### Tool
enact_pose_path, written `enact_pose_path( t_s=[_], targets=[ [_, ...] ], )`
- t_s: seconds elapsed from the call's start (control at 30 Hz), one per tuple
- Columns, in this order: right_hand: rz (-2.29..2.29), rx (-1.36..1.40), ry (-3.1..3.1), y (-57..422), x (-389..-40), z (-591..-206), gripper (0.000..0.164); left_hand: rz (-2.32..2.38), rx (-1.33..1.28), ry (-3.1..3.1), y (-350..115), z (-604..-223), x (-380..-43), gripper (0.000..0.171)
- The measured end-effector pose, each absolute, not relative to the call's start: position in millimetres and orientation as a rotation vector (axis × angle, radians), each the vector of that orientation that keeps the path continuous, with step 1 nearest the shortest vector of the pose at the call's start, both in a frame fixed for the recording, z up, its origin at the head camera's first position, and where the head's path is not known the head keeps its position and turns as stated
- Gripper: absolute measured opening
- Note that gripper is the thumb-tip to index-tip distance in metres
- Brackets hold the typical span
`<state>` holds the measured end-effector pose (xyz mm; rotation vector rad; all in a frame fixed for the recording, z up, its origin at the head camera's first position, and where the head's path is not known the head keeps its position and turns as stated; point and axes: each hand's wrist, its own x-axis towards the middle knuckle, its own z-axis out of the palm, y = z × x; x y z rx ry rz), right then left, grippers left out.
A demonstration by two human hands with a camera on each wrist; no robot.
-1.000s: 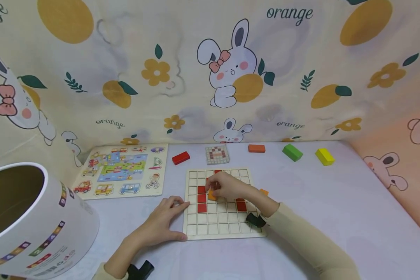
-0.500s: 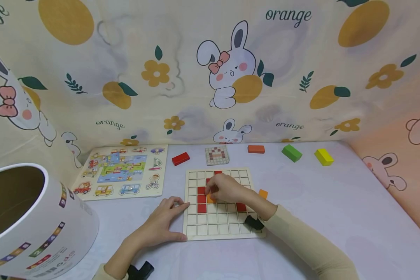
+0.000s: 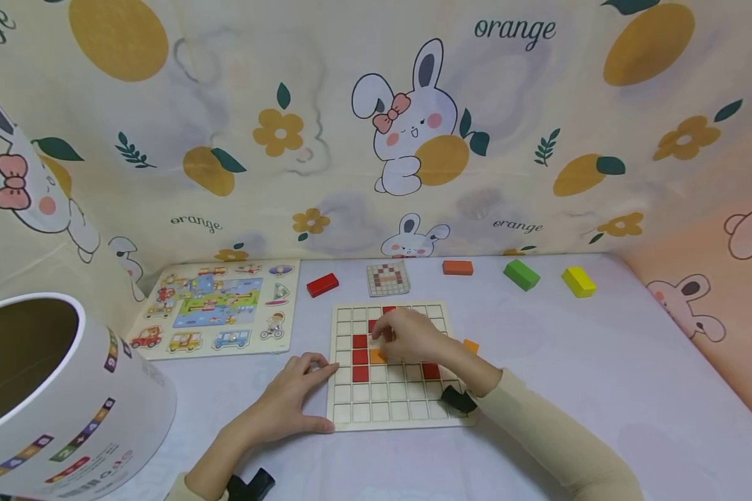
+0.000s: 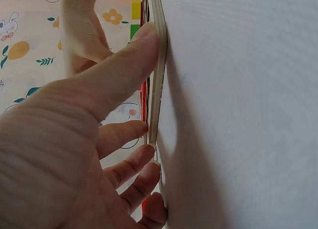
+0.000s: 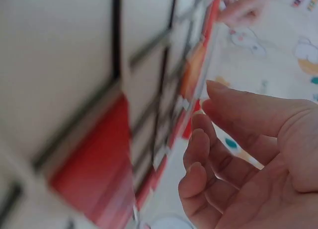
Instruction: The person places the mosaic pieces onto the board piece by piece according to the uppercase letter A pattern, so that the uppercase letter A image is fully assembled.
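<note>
A pale wooden grid board (image 3: 388, 412) lies on the table, with red square tiles (image 3: 360, 357) set in several of its cells. One orange tile (image 3: 377, 356) sits in the cell beside the left column of red ones. Just over that tile is my right hand (image 3: 411, 335), its fingers loosely bent. In the right wrist view the thumb (image 5: 248, 102) stands a little apart from the fingers, and nothing shows between them. My left hand (image 3: 282, 400) touches the board's left edge with spread thumb and fingers. My right hand hides part of the grid.
Behind the board lie a small pattern card (image 3: 388, 278) and red (image 3: 322, 284), orange-red (image 3: 457, 268), green (image 3: 521, 275) and yellow (image 3: 579, 282) blocks. An orange piece (image 3: 471, 346) shows past my right wrist. A picture puzzle (image 3: 225, 341) and white tub (image 3: 125, 417) stand left.
My right hand has drawn back slightly from the orange tile, which now lies flat in its cell and shows more plainly. The left hand has stayed at the board's edge.
</note>
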<state>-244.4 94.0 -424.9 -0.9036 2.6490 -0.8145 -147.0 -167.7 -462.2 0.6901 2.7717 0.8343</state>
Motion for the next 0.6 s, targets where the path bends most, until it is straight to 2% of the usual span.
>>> enact_pose_path(
  t_s=[0.3, 0.47, 0.6],
  targets=[
    [-0.916, -0.711, 2.688, 172, -250, -408, 0.019, 0.834, 0.675, 2.777, -169, -462, -146, 0.093],
    [-0.934, -0.579, 2.674, 220, -245, -418, 0.023, 0.836, 0.690, 2.777, -169, -462, -147, 0.093],
    [-0.977, -0.587, 2.610, 245, -237, -432, 0.029, 0.838, 0.696, 2.775, -168, -462, -147, 0.092]
  ],
)
